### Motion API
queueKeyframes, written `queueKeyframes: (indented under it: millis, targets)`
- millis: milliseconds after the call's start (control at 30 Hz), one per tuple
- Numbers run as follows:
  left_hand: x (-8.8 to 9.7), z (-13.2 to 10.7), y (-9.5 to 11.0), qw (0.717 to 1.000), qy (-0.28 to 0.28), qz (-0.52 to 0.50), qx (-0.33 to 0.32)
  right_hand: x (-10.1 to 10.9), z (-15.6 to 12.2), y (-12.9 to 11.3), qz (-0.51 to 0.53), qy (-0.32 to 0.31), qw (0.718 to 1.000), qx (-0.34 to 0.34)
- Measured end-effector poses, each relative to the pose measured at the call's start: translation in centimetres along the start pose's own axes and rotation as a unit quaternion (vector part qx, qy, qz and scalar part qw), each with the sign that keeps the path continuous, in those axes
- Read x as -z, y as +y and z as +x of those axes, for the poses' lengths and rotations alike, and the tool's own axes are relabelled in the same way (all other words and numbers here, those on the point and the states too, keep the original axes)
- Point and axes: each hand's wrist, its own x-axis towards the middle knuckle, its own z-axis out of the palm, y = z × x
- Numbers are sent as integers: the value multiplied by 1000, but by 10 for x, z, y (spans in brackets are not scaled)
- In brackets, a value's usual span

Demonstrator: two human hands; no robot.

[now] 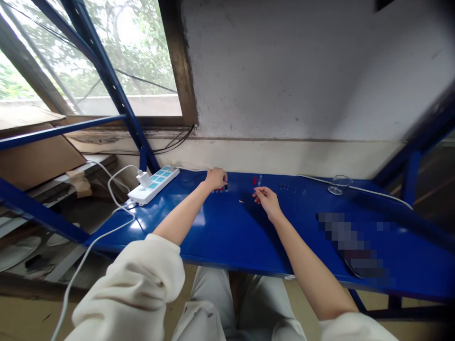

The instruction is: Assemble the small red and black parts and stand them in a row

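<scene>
White oblong power strip with blue sockets (154, 185): at the 10 o'clock end of the glossy blue tabletop (213, 232), long axis running from 8 to 2 o'clock.
Left hand (216, 179): palm down, at 3 o'clock from the strip, bent over a cluster of small red and pale pieces (219, 190).
Left grip: fingers curled downward; their tips are partly hidden, so I cannot tell whether they clamp anything.
Cluster's bearing: just below the left hand, near 6 o'clock from its middle, partly covered; the left is plainly the nearer hand.
Small black upright-looking piece (226, 187): at the cluster's 3 o'clock edge, by the left fingertips, long axis roughly 12 to 6; contact unclear.
Small pinkish scrap (241, 201): alone between the hands, between 4 and 5 o'clock from the left.
Small red piece (255, 180): at 12 o'clock from the right hand's (266, 201) fingertips, apart from them.
Small clear cylinder (260, 180): just beside the red piece, at its 3 o'clock, long axis about 1 to 7; the right is nearer to both.
Right grip: thumb and forefinger tips look close together; whether anything sits between them, I cannot tell.
Tiny dark bits (285, 186): between 1 and 2 o'clock from the right hand.
Clear round glass vessel (335, 190): well apart, near 3 o'clock from the right hand.
</scene>
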Motion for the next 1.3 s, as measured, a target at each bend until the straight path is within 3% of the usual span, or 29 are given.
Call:
queueKeyframes:
  millis: [900, 1000, 1067, 1133, 1200, 1300]
  targets:
    - [0, 1, -5, 1000, -22, -7, 9, 1, 2, 1, -14, 5, 1000, -5]
    - [5, -2, 1, 999, 31, -21, -15, 4, 4, 2, -63, 15, 998, 9]
    - [7, -5, 11, 993, 97, -48, -54, 8, 4, 1, -155, 41, 987, 31]
    - [5, -8, 25, 983, 141, -77, -92, 11, 3, 0, -276, 65, 957, 53]
    - [-3, -9, 39, 979, 144, -89, -116, 12, 0, -1, -383, 71, 919, 60]
    - [-24, -10, 58, 983, 106, -76, -132, 10, -5, -2, -476, 54, 877, 47]
